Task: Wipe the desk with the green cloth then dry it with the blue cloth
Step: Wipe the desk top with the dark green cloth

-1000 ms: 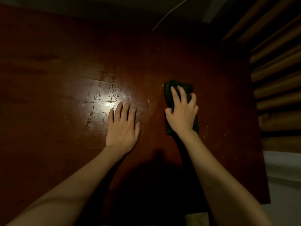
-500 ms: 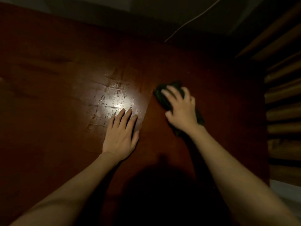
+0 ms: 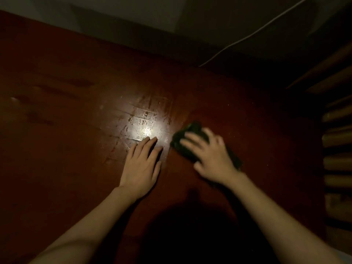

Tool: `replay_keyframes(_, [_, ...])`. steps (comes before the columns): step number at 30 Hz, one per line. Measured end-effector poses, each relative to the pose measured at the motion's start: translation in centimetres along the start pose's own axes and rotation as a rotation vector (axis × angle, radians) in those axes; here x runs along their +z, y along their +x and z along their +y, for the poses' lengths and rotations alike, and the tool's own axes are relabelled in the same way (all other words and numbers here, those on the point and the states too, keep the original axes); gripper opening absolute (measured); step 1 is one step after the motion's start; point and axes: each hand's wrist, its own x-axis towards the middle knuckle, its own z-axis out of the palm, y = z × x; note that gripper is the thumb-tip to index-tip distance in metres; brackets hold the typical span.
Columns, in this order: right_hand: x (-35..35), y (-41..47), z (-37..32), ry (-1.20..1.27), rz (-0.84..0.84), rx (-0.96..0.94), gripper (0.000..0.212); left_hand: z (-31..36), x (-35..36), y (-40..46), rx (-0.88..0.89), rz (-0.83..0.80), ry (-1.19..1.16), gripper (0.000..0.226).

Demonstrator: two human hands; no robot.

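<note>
The green cloth is pressed flat onto the desk under the right hand, fingers spread, just right of the bright wet patch. The left hand is laid flat, fingers straight, just below that patch.

The room is dim, lit mostly by one bright glare bouncing off the wet, streaked middle of the reddish-brown wooden tabletop. Beyond its far edge runs a grey wall, where a thin white cable slants down toward the wood. To the right stand slatted wooden bars, half lost in shadow.
</note>
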Motion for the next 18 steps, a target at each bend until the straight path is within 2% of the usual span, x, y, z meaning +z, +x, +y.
replay_keyframes(4, [-2.2,7.3,5.7,0.013,0.024,0.393,0.074,-0.5,0.1,2.1,-0.099,0.0,0.009,0.047])
replay_keyframes(7, [-2.6,8.3,5.4,0.031,0.045,0.492,0.073,-0.8,0.3,3.2,-0.128,-0.005,0.001,0.049])
replay_keyframes(13, [0.6,0.6,-2.0,-0.006,0.094,0.229,0.064,-0.8,0.6,3.1,-0.139,-0.008,0.013,0.05])
replay_keyframes(16, [0.8,1.5,-0.7,-0.067,0.081,0.146,0.059,-0.6,0.5,3.2,-0.136,-0.005,0.014,0.05])
replay_keyframes(18, [0.0,4.5,1.8,-0.082,0.078,0.168,0.059,-0.6,0.5,3.4,-0.131,-0.006,0.029,0.049])
